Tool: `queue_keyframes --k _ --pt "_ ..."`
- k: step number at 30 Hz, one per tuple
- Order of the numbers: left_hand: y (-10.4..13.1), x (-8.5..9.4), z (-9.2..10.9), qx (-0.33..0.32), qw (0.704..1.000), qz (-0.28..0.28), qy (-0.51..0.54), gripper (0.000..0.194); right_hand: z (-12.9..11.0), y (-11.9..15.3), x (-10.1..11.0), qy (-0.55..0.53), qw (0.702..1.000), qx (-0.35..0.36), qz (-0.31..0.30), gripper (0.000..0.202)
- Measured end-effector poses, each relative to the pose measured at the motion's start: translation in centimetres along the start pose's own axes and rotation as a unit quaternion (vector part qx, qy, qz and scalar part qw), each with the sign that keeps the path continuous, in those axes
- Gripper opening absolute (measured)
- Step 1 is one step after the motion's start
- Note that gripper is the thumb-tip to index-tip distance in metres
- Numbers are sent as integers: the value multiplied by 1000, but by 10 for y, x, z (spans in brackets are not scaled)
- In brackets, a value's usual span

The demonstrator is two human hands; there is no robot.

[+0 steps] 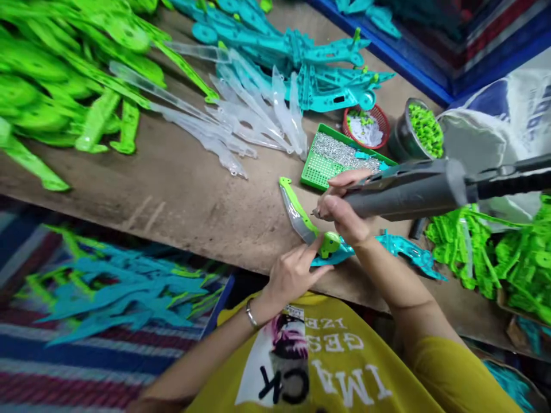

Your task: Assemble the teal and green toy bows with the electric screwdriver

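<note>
My right hand (344, 212) is wrapped round the front end of a grey electric screwdriver (408, 192), its tip pointing left above the part on the table. Under it lies a long teal plastic part (400, 246) with a lime green arm (297, 201) at its left end. A clear plastic blade (295, 221) runs along that green arm. My left hand (297, 269) holds the teal part's left end, the index finger pressed at the round green end and the thumb along the near edge. The fingertips of my right hand partly hide the screwdriver tip.
A green basket of screws (340, 152), a red basket (368, 123) and a metal bowl of small green pieces (424, 129) stand beyond my hands. Clear blades (253, 115), teal parts (293, 51) and heaped green parts (51, 74) lie left and behind. More green parts (465, 246) lie right.
</note>
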State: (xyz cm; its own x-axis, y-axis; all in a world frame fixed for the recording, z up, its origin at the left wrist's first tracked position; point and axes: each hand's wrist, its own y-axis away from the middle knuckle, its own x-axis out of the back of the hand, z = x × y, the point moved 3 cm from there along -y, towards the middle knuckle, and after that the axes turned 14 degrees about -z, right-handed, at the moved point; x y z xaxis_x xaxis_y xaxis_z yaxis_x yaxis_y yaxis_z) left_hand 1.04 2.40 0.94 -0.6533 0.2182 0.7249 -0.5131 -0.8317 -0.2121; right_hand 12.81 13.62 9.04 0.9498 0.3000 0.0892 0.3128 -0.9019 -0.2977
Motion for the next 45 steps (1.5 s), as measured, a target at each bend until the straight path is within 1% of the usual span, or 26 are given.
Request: queue_keyframes --k 3,4,10,14,21,23,27,29,31,32,33,35,37,38,39,41,45 --pt "0 1 0 -1 1000 5 6 69 7 6 -6 -21 999 47 -19 22" --pt "-1 1 0 -2 1000 8 8 68 9 7 -7 -20 998 45 -24 23" --pt "-2 3 1 -7 1000 18 9 60 13 11 -12 11 999 -6 -38 22" --pt "-2 2 0 -5 1000 9 15 50 13 14 -12 23 999 -27 -40 21" --pt "-2 3 1 -7 1000 2 18 44 16 11 -13 56 994 -58 -69 20" --pt "-3 3 1 -8 1000 2 19 42 20 9 -14 64 992 -59 -93 19" --pt "-2 2 1 -10 1000 3 23 37 22 1 -15 81 982 -33 -169 18" --pt "-1 1 1 -9 1000 -1 27 40 19 -4 -14 84 976 -8 -199 16" --pt "0 0 0 -2 1000 -6 28 49 15 -12 -11 64 973 20 -219 17" --pt "1 0 -1 2 1000 -9 28 53 13 -17 -9 44 976 38 -211 19" --pt "1 0 -1 5 999 -12 29 57 11 -23 -6 24 981 56 -183 21" --pt "2 1 -1 8 999 -18 30 63 12 -38 3 3 994 84 -76 24" --pt "2 2 -1 7 999 -22 26 65 16 -51 12 4 995 92 35 27" --pt "2 2 -1 6 999 -23 23 65 20 -58 15 9 994 84 67 29" --pt "2 2 -1 6 999 -25 19 66 24 -63 16 12 994 72 81 30" --pt "2 2 -2 7 1000 -24 16 67 33 -69 17 15 996 44 80 32" --pt "3 1 -3 11 1000 -24 18 69 47 -68 15 10 998 6 68 32"
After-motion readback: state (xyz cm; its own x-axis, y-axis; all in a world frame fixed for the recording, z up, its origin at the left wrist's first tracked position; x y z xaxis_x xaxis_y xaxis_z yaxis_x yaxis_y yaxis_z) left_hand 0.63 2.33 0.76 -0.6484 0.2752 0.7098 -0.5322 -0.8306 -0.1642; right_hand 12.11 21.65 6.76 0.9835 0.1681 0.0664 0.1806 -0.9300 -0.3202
